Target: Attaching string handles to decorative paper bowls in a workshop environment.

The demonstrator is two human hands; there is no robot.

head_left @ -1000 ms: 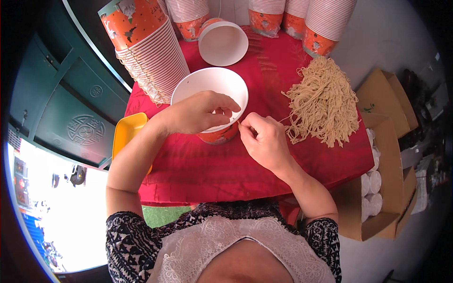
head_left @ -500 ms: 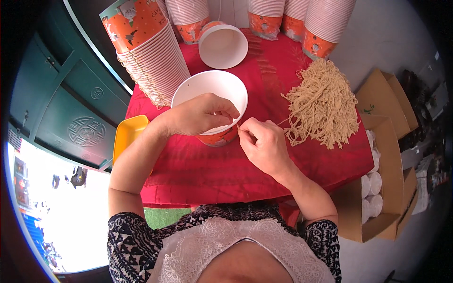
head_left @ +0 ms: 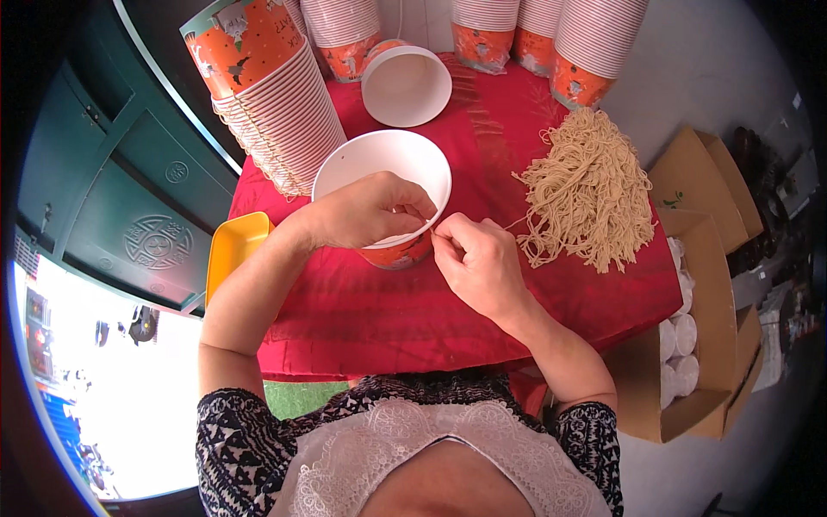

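A white-lined paper bucket [head_left: 366,159] with an orange printed outside stands upright in front of me. My left hand [head_left: 372,207] reaches over its opening, fingers bent and closed at the inside of the right rim. A thin bit of cord seems to be between the fingertips, though they partly hide it. Just outside that rim, my right hand [head_left: 482,265] pinches a tan cord [head_left: 515,225] between thumb and forefinger. A short length of it shows behind the knuckles, toward a heaped pile of tan cords [head_left: 594,194] on the right.
A tall leaning stack of buckets [head_left: 289,121], corded along one side, rises at left. Behind lies a bucket on its side [head_left: 407,86], with more stacks [head_left: 594,52] along the wall. A yellow tray [head_left: 237,246] sits by my left forearm. Right of the red-covered table [head_left: 379,327] is a cardboard box [head_left: 702,284].
My right hand has shifted very slightly up and left, closer to the rim. The left hand and the bucket stay practically where they were.
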